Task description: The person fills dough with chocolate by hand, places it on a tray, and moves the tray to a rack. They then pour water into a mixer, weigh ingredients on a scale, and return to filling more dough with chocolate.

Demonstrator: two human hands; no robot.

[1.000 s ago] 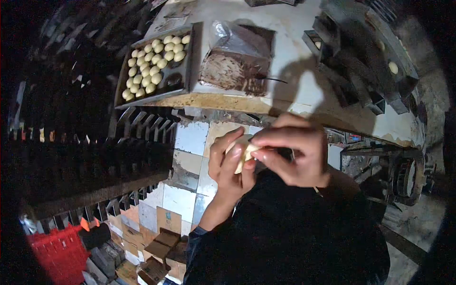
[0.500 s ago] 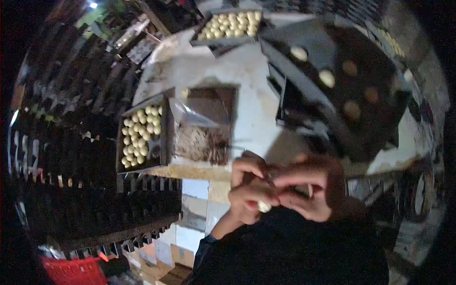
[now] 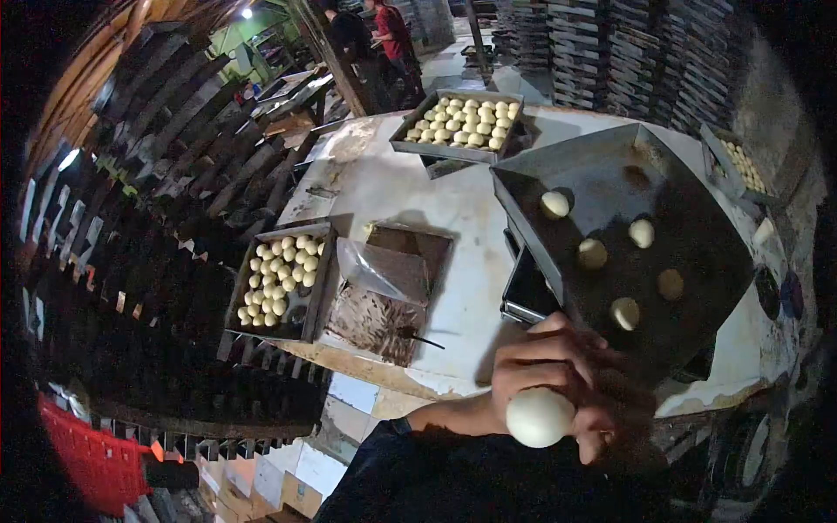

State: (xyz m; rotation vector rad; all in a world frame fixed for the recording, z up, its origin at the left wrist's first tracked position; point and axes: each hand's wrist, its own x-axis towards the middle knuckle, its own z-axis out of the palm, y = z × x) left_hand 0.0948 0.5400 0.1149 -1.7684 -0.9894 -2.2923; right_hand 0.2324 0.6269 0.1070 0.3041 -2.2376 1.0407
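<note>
A smooth pale dough ball [image 3: 539,417] sits between my two hands, low in the view, close to my dark-sleeved body. My left hand [image 3: 540,362] curls over its upper side with bent fingers. Pressed against its right side is my right hand [image 3: 621,418], partly in shadow, its fingers closed about the ball. Just beyond my hands lies a big dark baking tray [image 3: 715,253], tilted in the view. Several dough pieces rest well apart in it, among them one round piece [image 3: 554,205] near the left wall.
Left on the white table [image 3: 471,209], a tray of dough balls [image 3: 318,301] adjoins a shallow box of brown paste [image 3: 370,322] with plastic film [image 3: 379,270] and a dark-handled tool [image 3: 427,341]. Another full tray [image 3: 510,155] stands behind. Stacked trays [image 3: 602,61] and two people [image 3: 397,44] are farther back.
My hands have come together around the dough ball, which now shows whole and round; before, only a small pale bit showed in my left hand. The view has tilted up.
</note>
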